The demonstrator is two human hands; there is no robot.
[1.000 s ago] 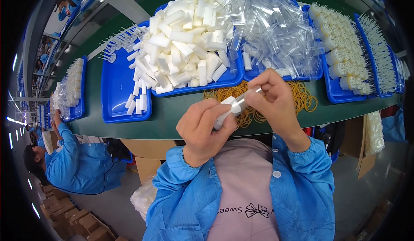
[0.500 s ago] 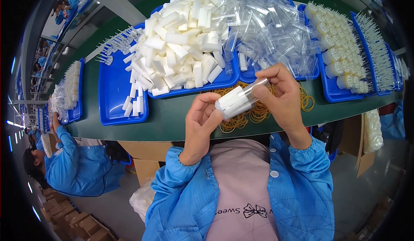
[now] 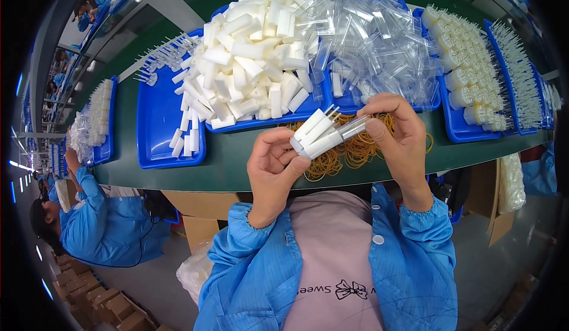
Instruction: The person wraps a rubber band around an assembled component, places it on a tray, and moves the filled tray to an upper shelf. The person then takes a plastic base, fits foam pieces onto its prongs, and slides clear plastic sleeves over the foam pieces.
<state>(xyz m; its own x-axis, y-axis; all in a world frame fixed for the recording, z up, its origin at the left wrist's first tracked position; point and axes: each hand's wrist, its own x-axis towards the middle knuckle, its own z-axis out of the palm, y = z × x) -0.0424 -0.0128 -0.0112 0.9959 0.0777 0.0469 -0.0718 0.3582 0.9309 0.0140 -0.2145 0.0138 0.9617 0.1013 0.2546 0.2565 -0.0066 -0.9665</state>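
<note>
Left hand (image 3: 274, 166): raised above the near edge of the table, palm turned up and toward the right, fingers curled, thumb and fingertips pinching the near-left end of the bundle of white pieces.
Right hand (image 3: 397, 134): raised to the right of the left hand, back of the hand facing right, thumb pressed on the clear sleeve, fingers arched over the top and closed around it.
Forearms: both rising from the lower edge in blue sleeves, wrists bent inward so the hands meet over the middle.
Bundle of white pieces (image 3: 316, 133): several slim white bars held side by side, tilted up toward the far right, between the two hands and above the rubber bands.
Clear sleeve (image 3: 354, 126): at the right end of the bundle, touching the white bars, in the right hand's grip.
Rubber bands (image 3: 347, 153): loose tan heap on the green table (image 3: 237, 162), just beyond the hands.
White blocks (image 3: 249, 64): tall pile in a blue tray (image 3: 157, 123), far left of centre.
Clear bags (image 3: 373, 40): heaped on a tray, far right of centre.
Cream bundles (image 3: 468, 76): in rows on the far-right tray.
Co-worker (image 3: 101, 224): seated at the left in a blue coat.
</note>
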